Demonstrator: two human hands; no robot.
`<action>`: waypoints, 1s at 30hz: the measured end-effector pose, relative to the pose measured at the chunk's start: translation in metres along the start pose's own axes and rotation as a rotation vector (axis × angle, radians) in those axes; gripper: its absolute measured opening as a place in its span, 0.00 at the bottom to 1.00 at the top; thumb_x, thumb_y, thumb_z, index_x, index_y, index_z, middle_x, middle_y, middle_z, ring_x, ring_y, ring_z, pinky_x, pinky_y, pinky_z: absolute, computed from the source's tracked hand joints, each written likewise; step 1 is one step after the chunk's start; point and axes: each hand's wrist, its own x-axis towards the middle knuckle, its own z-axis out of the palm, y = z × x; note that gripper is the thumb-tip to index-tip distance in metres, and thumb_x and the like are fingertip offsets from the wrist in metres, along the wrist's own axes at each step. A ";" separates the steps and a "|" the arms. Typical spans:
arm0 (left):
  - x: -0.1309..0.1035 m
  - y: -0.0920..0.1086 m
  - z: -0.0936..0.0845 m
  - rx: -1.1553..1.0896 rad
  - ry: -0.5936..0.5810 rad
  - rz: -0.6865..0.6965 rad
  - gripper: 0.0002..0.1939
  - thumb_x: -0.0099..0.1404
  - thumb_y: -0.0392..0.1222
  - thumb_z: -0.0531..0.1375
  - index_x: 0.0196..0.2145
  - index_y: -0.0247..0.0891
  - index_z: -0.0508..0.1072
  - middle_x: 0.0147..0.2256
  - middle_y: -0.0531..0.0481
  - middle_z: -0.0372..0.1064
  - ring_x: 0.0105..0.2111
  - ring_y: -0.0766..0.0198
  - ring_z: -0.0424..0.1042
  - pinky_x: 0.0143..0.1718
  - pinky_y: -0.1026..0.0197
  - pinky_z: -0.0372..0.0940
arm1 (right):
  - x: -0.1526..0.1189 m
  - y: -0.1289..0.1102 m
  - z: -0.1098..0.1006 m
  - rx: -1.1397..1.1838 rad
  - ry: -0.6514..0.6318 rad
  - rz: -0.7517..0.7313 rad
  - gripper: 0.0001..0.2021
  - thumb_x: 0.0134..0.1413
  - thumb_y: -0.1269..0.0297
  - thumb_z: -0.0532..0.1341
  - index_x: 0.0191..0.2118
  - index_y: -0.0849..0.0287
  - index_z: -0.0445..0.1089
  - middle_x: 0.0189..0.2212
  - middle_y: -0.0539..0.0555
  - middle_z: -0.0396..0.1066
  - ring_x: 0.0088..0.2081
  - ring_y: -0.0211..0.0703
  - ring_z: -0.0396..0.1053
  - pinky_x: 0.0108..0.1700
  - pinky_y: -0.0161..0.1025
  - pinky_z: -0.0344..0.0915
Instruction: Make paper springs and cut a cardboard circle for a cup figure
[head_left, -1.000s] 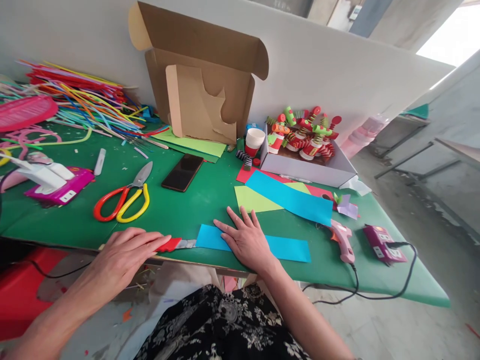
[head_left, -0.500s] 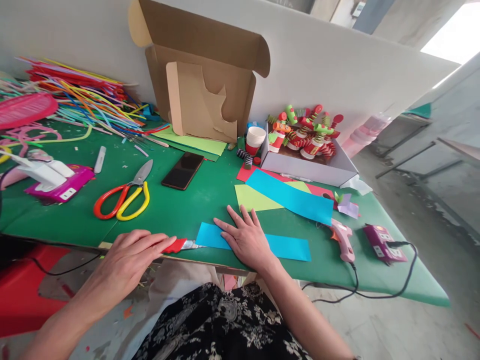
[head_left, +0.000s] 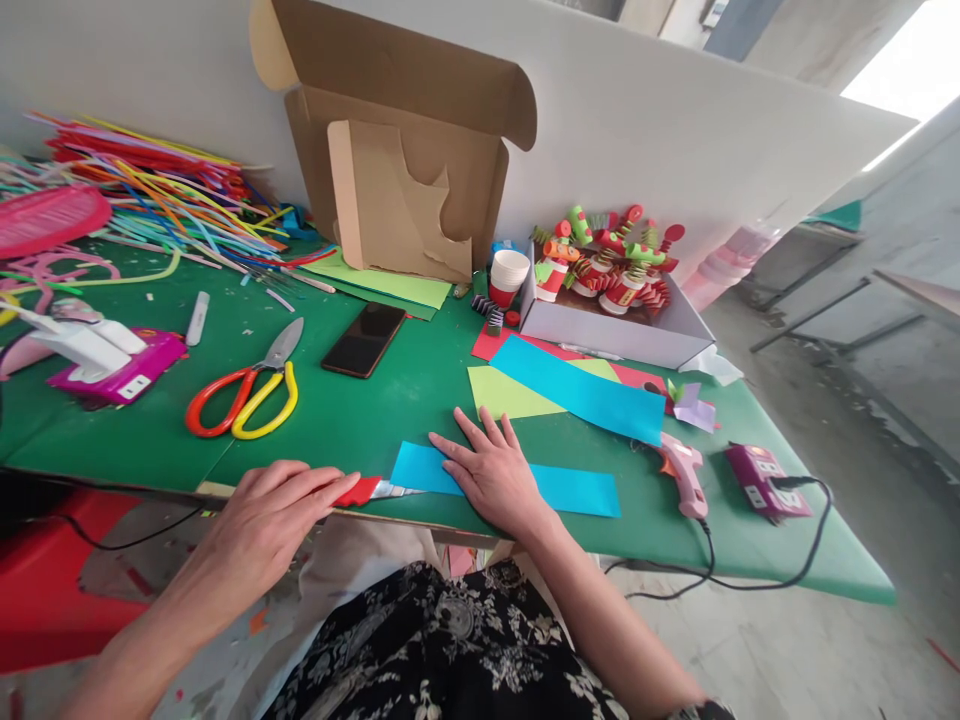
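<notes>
My left hand point(head_left: 281, 515) is closed round the red handle of a utility knife point(head_left: 363, 490) at the table's front edge. Its blade points right and lies along the lower left edge of a blue paper strip point(head_left: 574, 489). With fingers spread, my right hand point(head_left: 491, 468) lies flat on the middle of that strip and covers part of it. Beyond it are a light green paper sheet point(head_left: 517, 393) and a second, wider blue strip point(head_left: 592, 392), which overlaps the green sheet and a red one.
Scissors point(head_left: 255, 385) and a phone point(head_left: 364, 340) lie left of centre. A pink glue gun point(head_left: 684, 475) and a purple power socket point(head_left: 769, 483) with cables sit at right. Behind stand a box of paper figures point(head_left: 619, 335), paper cups point(head_left: 508, 275) and an opened cardboard box point(head_left: 390, 200).
The knife in my left hand has slid slightly right along the edge of the blue strip. My right hand stays pressed on the strip.
</notes>
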 end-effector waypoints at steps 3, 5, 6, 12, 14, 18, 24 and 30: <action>0.000 0.000 0.000 0.001 0.011 0.007 0.22 0.72 0.36 0.46 0.57 0.48 0.71 0.48 0.47 0.76 0.43 0.55 0.70 0.41 0.54 0.62 | -0.009 0.010 -0.010 0.061 -0.054 -0.082 0.20 0.69 0.58 0.51 0.63 0.38 0.61 0.70 0.45 0.46 0.70 0.57 0.42 0.69 0.62 0.43; -0.001 -0.001 0.000 0.005 0.012 0.012 0.22 0.71 0.35 0.46 0.57 0.47 0.70 0.48 0.47 0.76 0.44 0.54 0.70 0.41 0.54 0.61 | -0.017 0.019 -0.016 0.091 -0.092 -0.158 0.19 0.69 0.60 0.51 0.62 0.38 0.63 0.69 0.43 0.48 0.71 0.54 0.41 0.69 0.61 0.42; -0.002 -0.001 0.001 0.007 0.011 0.014 0.22 0.71 0.35 0.46 0.57 0.47 0.70 0.48 0.47 0.75 0.44 0.54 0.70 0.41 0.53 0.61 | -0.020 0.024 -0.019 0.095 -0.103 -0.180 0.19 0.69 0.60 0.51 0.61 0.38 0.64 0.68 0.43 0.50 0.71 0.54 0.41 0.70 0.60 0.41; -0.001 0.003 0.005 0.031 0.011 0.021 0.23 0.70 0.35 0.47 0.56 0.48 0.71 0.48 0.47 0.76 0.43 0.52 0.71 0.40 0.52 0.63 | -0.027 0.037 -0.016 0.049 -0.061 -0.192 0.19 0.69 0.61 0.52 0.61 0.38 0.64 0.67 0.44 0.54 0.70 0.52 0.45 0.69 0.59 0.44; 0.000 0.007 0.006 0.039 0.008 0.028 0.24 0.69 0.34 0.47 0.57 0.48 0.70 0.49 0.47 0.75 0.44 0.53 0.71 0.41 0.52 0.63 | -0.027 0.037 -0.014 0.036 -0.051 -0.197 0.19 0.69 0.61 0.52 0.61 0.38 0.63 0.67 0.44 0.54 0.70 0.52 0.46 0.69 0.59 0.44; 0.000 0.010 0.005 0.049 0.007 0.048 0.24 0.69 0.32 0.47 0.57 0.47 0.70 0.49 0.47 0.75 0.44 0.53 0.69 0.42 0.52 0.61 | -0.026 0.037 -0.013 0.032 -0.059 -0.190 0.19 0.69 0.59 0.51 0.61 0.38 0.63 0.67 0.44 0.53 0.70 0.51 0.45 0.69 0.58 0.44; 0.003 0.019 0.005 0.062 -0.005 0.034 0.25 0.69 0.31 0.46 0.57 0.47 0.70 0.50 0.48 0.75 0.45 0.54 0.69 0.44 0.52 0.62 | -0.027 0.037 -0.013 0.041 -0.060 -0.192 0.19 0.70 0.59 0.50 0.62 0.38 0.63 0.67 0.44 0.53 0.70 0.51 0.45 0.69 0.58 0.43; 0.004 0.021 0.006 0.048 -0.011 0.056 0.24 0.70 0.31 0.46 0.58 0.45 0.68 0.50 0.48 0.74 0.44 0.54 0.67 0.45 0.51 0.60 | -0.027 0.038 -0.011 0.039 -0.071 -0.196 0.19 0.70 0.58 0.48 0.62 0.39 0.62 0.68 0.45 0.52 0.70 0.52 0.44 0.70 0.58 0.41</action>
